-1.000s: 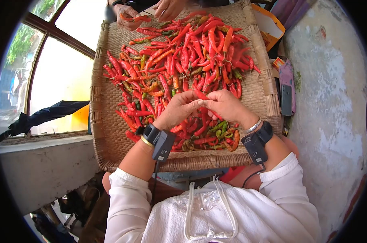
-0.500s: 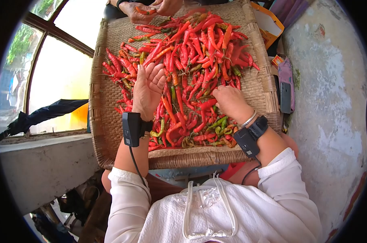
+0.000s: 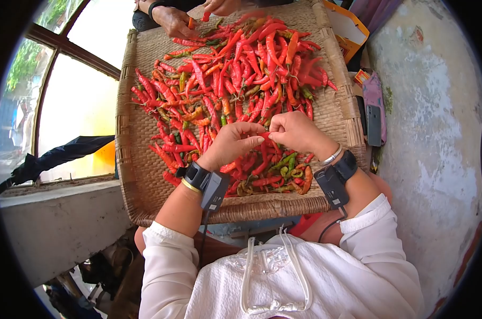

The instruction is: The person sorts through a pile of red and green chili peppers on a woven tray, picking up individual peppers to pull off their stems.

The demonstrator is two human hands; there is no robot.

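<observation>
A woven bamboo tray (image 3: 137, 204) holds a heap of red chili peppers (image 3: 246, 69). Above its near part, my left hand (image 3: 233, 142) and my right hand (image 3: 300, 134) meet at the fingertips. Between them a bit of a red chili pepper (image 3: 265, 136) shows; most of it is hidden by the fingers. My left thumb and fingers close on it from the left, while my right hand pinches its other end. Below my hands lie green chili peppers (image 3: 290, 166) among red ones.
Another person's hands (image 3: 174, 22) work at the tray's far edge. To the left are a window, a sill (image 3: 65, 191) and a folded dark umbrella (image 3: 65, 154). At right, a phone (image 3: 374, 125) rests beside the tray, near a worn wall (image 3: 432, 133).
My left hand has turned from palm-up and spread to closed, moving right to meet my right hand. A red chili pepper now shows between them. The other person's hands have shifted apart.
</observation>
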